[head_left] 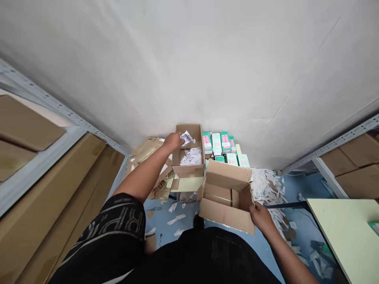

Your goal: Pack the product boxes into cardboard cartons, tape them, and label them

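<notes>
My left hand (174, 141) is closed on a crumpled sheet of white paper (187, 138), above the far end of an open cardboard box (189, 169). More crumpled paper (192, 156) lies inside that box. With my right hand (260, 215) I grip the right edge of a second cardboard box (226, 215), tilted toward me with its flaps spread; no contents show in it. Several green and white product boxes (225, 142) stand just beyond this second box, to the right of the first one.
Flattened cardboard (151, 152) is piled at the left. Paper scraps (269, 189) cover part of the blue floor (304, 189). Shelving with large cartons (74, 177) rises on the left, and more cartons (346, 161) fill a right rack. A pale table (346, 232) is at lower right.
</notes>
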A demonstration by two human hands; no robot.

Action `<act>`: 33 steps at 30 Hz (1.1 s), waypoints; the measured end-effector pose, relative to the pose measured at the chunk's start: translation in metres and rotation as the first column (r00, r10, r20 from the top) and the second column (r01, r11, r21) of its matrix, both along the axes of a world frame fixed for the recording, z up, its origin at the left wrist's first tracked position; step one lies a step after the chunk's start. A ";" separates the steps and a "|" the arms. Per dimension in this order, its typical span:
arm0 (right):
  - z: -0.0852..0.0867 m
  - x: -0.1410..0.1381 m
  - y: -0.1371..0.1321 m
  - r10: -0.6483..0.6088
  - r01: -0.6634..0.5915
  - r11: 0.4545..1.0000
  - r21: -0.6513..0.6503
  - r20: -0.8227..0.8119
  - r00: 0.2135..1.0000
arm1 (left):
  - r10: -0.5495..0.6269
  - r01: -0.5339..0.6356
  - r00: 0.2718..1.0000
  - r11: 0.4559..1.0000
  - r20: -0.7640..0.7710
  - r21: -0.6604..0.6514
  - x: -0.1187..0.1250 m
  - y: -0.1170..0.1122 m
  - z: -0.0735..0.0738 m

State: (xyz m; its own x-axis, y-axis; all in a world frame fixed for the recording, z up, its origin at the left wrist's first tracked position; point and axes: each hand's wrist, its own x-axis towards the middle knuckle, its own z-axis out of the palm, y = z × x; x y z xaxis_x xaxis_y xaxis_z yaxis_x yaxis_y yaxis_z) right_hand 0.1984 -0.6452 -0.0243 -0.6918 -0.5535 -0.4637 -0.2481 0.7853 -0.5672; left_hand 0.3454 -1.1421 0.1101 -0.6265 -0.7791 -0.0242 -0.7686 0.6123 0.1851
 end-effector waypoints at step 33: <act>0.021 0.098 0.122 -0.707 0.713 0.701 -0.006 -0.136 0.694 | -0.527 0.729 0.681 0.425 -0.508 0.536 -0.043 0.275 -0.103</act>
